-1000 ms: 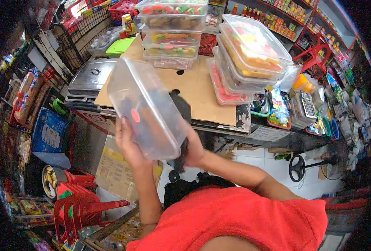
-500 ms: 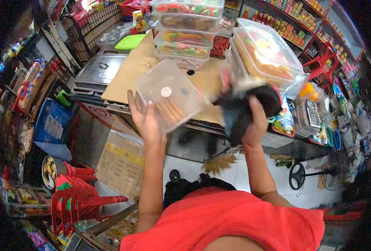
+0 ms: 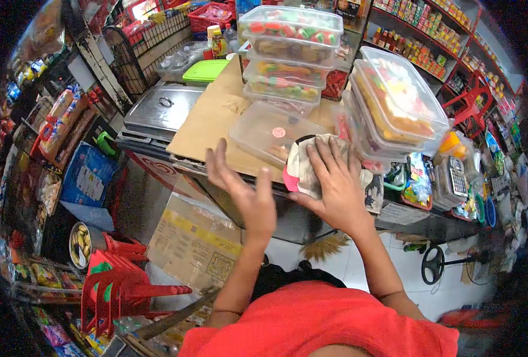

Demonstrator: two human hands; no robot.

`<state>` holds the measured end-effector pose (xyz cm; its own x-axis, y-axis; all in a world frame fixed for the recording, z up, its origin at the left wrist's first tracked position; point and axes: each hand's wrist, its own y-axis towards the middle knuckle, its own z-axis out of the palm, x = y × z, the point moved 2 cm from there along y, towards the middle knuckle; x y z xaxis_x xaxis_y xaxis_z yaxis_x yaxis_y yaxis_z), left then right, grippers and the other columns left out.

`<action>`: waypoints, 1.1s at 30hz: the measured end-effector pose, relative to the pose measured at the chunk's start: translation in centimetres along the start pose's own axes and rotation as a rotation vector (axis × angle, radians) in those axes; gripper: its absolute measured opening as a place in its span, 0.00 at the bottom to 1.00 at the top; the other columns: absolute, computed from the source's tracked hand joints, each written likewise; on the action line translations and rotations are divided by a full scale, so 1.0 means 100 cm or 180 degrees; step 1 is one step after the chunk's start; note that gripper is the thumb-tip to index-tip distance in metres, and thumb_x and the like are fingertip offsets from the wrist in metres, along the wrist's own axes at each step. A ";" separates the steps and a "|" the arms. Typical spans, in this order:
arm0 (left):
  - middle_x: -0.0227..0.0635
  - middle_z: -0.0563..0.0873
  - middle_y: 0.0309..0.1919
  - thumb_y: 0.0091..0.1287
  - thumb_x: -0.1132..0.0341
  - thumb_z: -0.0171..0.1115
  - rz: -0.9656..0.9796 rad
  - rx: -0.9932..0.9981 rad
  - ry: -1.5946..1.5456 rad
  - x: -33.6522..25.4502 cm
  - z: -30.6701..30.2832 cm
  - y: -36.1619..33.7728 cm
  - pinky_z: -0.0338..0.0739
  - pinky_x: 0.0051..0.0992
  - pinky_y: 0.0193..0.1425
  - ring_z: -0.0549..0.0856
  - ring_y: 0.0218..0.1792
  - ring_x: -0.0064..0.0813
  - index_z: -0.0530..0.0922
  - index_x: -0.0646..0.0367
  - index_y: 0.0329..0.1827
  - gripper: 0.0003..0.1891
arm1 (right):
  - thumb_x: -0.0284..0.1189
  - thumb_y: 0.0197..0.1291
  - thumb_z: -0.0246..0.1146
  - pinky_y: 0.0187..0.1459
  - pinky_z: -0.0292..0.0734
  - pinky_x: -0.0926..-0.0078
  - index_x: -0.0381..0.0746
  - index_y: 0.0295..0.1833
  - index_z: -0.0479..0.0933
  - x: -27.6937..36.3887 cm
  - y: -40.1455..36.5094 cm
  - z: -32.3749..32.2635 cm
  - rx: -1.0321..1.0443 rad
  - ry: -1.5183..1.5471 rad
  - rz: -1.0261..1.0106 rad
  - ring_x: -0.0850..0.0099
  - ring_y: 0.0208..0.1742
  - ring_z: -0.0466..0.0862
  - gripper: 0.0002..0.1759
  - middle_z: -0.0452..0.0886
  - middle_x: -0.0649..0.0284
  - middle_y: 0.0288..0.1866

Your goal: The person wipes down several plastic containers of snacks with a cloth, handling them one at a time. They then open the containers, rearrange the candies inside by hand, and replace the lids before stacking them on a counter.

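My right hand (image 3: 335, 184) lies flat, fingers spread, on a cream cloth (image 3: 302, 166) with pink and black edges. The cloth covers the right part of a clear plastic container (image 3: 252, 132) with a round sticker, which rests on the cardboard-topped counter (image 3: 201, 134). Raised in the air left of the cloth, my left hand (image 3: 243, 193) has its fingers apart and nothing in them. Behind the container stands a stack of clear tubs (image 3: 291, 38) filled with colourful sweets. More filled tubs (image 3: 398, 101) are piled to the right of my right hand.
A steel lidded tray (image 3: 163, 110) and a green lid (image 3: 205, 70) are at the left of the counter. A calculator (image 3: 457, 175) stands at the right. Below left are stacked red chairs (image 3: 112, 285) and a flat cardboard box (image 3: 192, 241). Stocked shelves (image 3: 422, 35) line the back.
The clear container has gone from my left hand onto the counter, and that hand is now free. My right hand has brought the cloth down onto the container. The view has shifted slightly.
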<state>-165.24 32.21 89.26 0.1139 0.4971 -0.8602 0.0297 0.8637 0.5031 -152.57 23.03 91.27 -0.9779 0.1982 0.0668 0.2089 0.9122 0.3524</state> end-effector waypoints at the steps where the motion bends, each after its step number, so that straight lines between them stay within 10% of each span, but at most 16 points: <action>1: 0.52 0.50 0.70 0.56 0.75 0.57 0.0047 -0.0042 0.0260 -0.007 -0.007 0.013 0.44 0.44 0.73 0.49 0.72 0.42 0.53 0.64 0.69 0.36 | 0.60 0.54 0.55 0.72 0.34 0.46 0.33 0.69 0.57 0.001 0.002 0.006 -0.0105 0.0031 0.0030 0.53 0.74 0.52 0.49 0.55 0.46 0.72; 6: 0.45 0.67 0.63 0.62 0.69 0.55 0.0051 0.0749 -0.0264 0.040 -0.002 0.133 0.58 0.32 0.69 0.65 0.65 0.36 0.61 0.64 0.67 0.29 | 0.58 0.55 0.55 0.73 0.38 0.57 0.31 0.72 0.51 -0.005 0.033 0.018 -0.0593 0.1057 0.0368 0.53 0.75 0.51 0.50 0.53 0.41 0.72; 10: 0.43 0.69 0.63 0.69 0.57 0.50 -0.0808 0.1646 -0.0505 0.089 0.044 0.207 0.61 0.32 0.67 0.66 0.64 0.36 0.64 0.62 0.66 0.26 | 0.36 0.56 0.57 0.67 0.55 0.71 0.31 0.73 0.44 -0.034 0.096 0.025 -0.0968 0.3139 0.1597 0.61 0.68 0.64 0.45 0.62 0.47 0.68; 13: 0.41 0.72 0.61 0.70 0.50 0.47 -0.1582 0.2140 -0.1195 0.098 0.065 0.216 0.63 0.33 0.66 0.69 0.62 0.36 0.65 0.61 0.67 0.28 | 0.24 0.53 0.57 0.44 0.66 0.80 0.34 0.53 0.69 -0.057 0.124 0.043 -0.1366 0.5161 0.1733 0.78 0.41 0.72 0.19 0.74 0.66 0.44; 17: 0.41 0.71 0.64 0.70 0.44 0.44 -0.1879 0.2491 -0.1726 0.103 0.083 0.211 0.61 0.37 0.67 0.68 0.64 0.36 0.64 0.61 0.67 0.32 | 0.21 0.52 0.57 0.39 0.64 0.81 0.40 0.41 0.69 -0.066 0.136 0.054 -0.0815 0.5327 0.1762 0.79 0.34 0.70 0.09 0.72 0.70 0.34; 33: 0.44 0.68 0.65 0.71 0.47 0.43 -0.1830 0.2239 -0.1830 0.125 0.073 0.226 0.62 0.36 0.67 0.68 0.64 0.37 0.62 0.65 0.67 0.32 | 0.19 0.53 0.56 0.44 0.66 0.83 0.35 0.43 0.71 -0.042 0.146 0.048 -0.0651 0.5140 0.1630 0.79 0.38 0.70 0.11 0.71 0.68 0.39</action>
<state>-155.91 57.31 90.44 0.3454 -0.2404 -0.9071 0.7717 0.6229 0.1287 -145.42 37.20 91.67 0.1426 -0.2206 0.9649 0.6025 0.7928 0.0922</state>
